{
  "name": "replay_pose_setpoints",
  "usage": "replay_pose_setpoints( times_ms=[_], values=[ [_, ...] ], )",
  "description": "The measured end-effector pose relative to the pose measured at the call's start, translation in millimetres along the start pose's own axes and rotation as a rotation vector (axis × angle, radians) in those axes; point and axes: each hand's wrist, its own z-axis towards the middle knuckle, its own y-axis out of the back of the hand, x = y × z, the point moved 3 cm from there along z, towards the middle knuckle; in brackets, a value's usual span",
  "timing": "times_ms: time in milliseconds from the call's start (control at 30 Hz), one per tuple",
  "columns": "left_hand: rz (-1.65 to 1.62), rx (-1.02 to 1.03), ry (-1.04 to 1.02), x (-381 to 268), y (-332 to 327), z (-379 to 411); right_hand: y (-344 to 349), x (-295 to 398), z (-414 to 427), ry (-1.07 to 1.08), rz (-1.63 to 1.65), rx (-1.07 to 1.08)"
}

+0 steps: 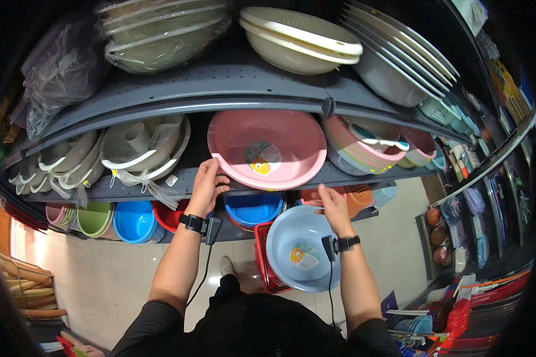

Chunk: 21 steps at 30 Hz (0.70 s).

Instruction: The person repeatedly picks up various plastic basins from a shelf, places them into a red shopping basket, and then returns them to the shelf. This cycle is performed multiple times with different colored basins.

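Note:
A large pink plastic basin (290, 156) sits on the middle shelf in front of me, a cartoon sticker on its inside. My left hand (209, 185) is at its left rim, the upper fingertip touching or very near the edge and the other fingers loosely bent below. To the lower right of that basin, my right hand (335, 207) is apart from it, with spread fingers and nothing held. Below the right hand, a light blue plastic basin (290, 232) rests on a red shopping basket (262, 254); the right forearm hides part of its rim.
Stacked pale basins (299, 49) stand on the upper shelf (205, 85), whose front edge overhangs the pink basin. Nested basins (366, 151) flank it on the right, and plastic-wrapped ones (143, 143) on the left. Buckets (136, 221) line the bottom shelf. Balls (438, 236) are at right.

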Motion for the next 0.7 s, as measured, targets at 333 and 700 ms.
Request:
replay_pose_setpoints(
  times_ms=[333, 700],
  values=[
    [-0.148, 0.078, -0.086, -25.5, 3.4, 20.0, -27.5, 42.4, 52.9, -0.027, 0.292, -0.028],
    [-0.268, 0.15, -0.119, -84.4, -30.1, -89.6, -9.1, 68.8, -57.3, 0.08, 0.622, -0.003]
  ],
)
